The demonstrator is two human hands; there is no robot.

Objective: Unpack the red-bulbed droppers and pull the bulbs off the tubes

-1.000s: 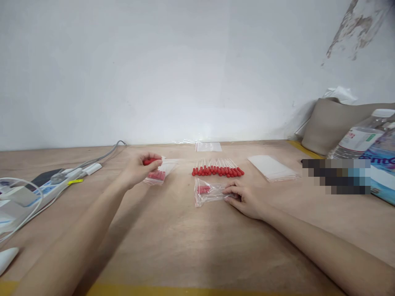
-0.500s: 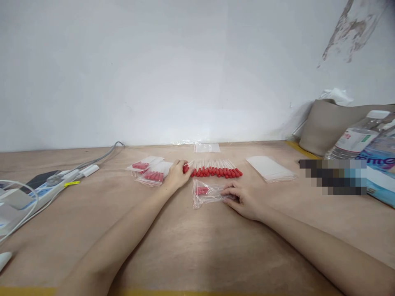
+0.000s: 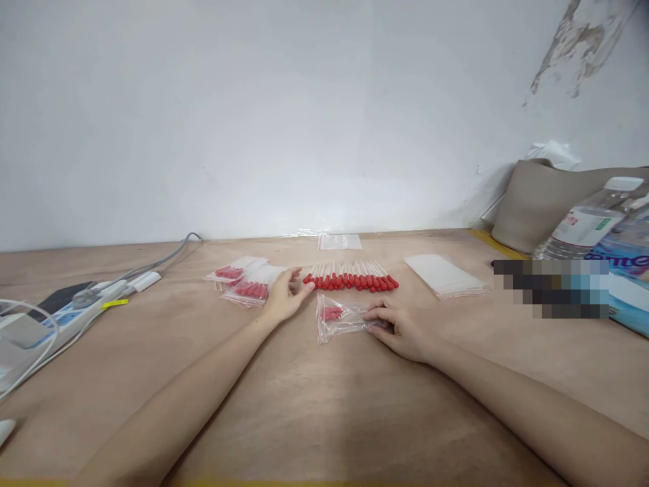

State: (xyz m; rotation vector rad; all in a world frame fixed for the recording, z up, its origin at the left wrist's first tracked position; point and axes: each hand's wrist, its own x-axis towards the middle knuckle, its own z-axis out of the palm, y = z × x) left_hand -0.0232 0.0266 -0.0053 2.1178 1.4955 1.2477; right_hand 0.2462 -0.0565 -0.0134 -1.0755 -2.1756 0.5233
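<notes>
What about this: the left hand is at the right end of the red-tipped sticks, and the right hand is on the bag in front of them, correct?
Not quite: the head view shows the left hand at the left end of the red-tipped sticks. The right hand is on the bag in front of them.

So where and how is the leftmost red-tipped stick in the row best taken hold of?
Probably at the red end of the leftmost red-tipped stick, pinched across its sides from the near left. That thicker end faces the camera, no other stick flanks it on the left, and its thin shaft points toward the wall.
</notes>
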